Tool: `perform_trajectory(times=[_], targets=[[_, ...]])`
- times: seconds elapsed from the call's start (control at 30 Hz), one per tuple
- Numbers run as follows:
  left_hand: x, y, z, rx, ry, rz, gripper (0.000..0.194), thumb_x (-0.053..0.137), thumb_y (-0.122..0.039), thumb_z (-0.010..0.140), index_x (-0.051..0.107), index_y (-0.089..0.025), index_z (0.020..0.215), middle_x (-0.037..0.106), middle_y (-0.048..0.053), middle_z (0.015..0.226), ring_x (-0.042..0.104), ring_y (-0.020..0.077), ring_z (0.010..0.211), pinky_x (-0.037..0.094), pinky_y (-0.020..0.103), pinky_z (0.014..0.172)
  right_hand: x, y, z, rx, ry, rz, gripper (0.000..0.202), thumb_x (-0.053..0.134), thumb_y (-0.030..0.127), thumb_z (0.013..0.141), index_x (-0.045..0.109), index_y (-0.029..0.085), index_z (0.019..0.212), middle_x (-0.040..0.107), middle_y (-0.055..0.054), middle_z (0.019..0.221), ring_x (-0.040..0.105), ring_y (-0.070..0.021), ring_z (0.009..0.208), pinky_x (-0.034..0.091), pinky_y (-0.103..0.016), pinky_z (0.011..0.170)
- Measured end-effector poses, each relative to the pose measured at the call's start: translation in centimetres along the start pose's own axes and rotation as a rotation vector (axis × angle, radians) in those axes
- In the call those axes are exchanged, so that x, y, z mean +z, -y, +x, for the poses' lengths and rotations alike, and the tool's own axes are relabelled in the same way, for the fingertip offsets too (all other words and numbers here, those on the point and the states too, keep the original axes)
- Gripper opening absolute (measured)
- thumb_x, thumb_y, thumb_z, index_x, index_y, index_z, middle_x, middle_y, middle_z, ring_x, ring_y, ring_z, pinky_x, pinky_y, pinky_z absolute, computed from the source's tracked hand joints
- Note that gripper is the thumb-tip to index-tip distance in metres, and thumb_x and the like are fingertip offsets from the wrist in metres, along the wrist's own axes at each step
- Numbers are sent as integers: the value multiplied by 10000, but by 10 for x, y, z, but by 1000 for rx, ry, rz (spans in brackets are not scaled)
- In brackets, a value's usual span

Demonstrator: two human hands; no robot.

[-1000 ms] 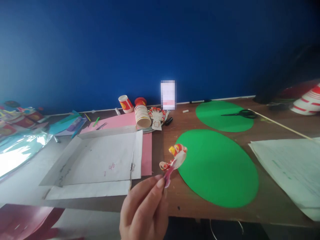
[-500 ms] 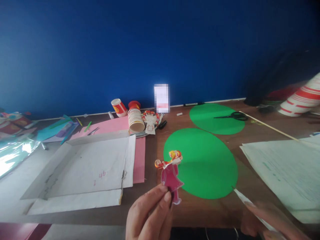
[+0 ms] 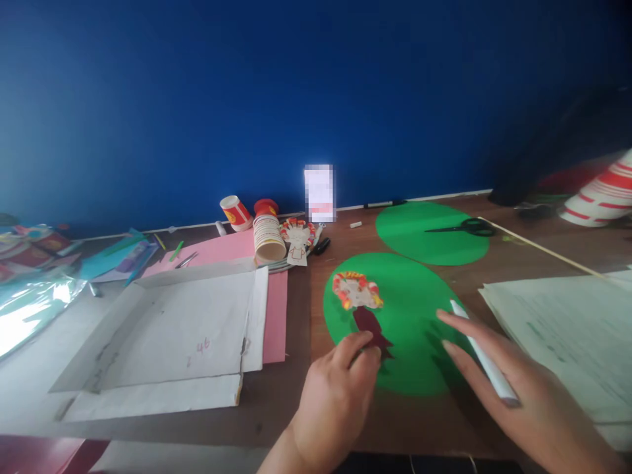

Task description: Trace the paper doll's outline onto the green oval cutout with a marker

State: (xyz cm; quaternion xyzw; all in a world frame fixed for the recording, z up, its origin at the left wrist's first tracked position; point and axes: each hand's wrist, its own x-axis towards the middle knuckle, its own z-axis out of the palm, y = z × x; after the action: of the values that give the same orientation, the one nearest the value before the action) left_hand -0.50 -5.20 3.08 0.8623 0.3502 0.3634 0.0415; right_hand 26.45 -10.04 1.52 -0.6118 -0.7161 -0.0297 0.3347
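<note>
My left hand [image 3: 336, 388] pinches a small paper figure [image 3: 369, 322] by its lower end. The figure has a dark maroon dress shape and a head piece [image 3: 354, 293] edged in red, orange and yellow curls. It lies over the nearer green paper circle [image 3: 415, 296]. To the right, my right hand [image 3: 513, 368] has a slim white marker [image 3: 484, 355] tucked along its fingers. Its thumb and forefinger reach apart over the circle's right side, not touching the figure.
Black scissors [image 3: 467, 228] and a wooden stick [image 3: 543, 247] lie by the farther green circle [image 3: 415, 237]. Paper sheets [image 3: 563, 329] lie at right. A stack of paper cups [image 3: 269, 237] and a second paper figure [image 3: 297, 247] stand behind. A white cardboard tray [image 3: 172, 329] sits left.
My left hand has turned over and brought the figure down and right onto the green circle, its dark side now showing. My right hand has moved up and left with the marker, fingers spreading.
</note>
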Motion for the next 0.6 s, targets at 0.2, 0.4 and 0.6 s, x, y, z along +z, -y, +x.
perform_trajectory(times=[0.2, 0.4, 0.6], targets=[[2, 7, -12, -15, 136, -10, 198, 476, -150, 1090, 670, -190, 1102, 777, 61, 1216, 798, 207, 947, 694, 332, 809, 24, -5, 15, -163, -16, -216, 489, 431, 555, 1098, 581, 222, 1423, 780, -144, 1307, 778, -344, 1128, 618, -516, 891], [-1, 7, -17, 42, 139, 40, 158, 508, -107, 1042, 639, -190, 1011, 783, 35, 1179, 784, 195, 992, 652, 323, 958, 28, -3, 17, -188, 7, -258, 523, 395, 623, 1081, 619, 225, 1337, 798, -135, 1246, 793, -338, 1031, 602, -508, 841], [-4, 10, -20, 67, 116, 75, 191, 449, -137, 1060, 619, -210, 1012, 791, 13, 1119, 772, 178, 832, 646, 288, 721, 23, -14, 4, -146, 67, -156, 451, 554, 619, 1029, 636, 291, 1327, 813, -40, 1183, 791, -260, 993, 594, -397, 810]])
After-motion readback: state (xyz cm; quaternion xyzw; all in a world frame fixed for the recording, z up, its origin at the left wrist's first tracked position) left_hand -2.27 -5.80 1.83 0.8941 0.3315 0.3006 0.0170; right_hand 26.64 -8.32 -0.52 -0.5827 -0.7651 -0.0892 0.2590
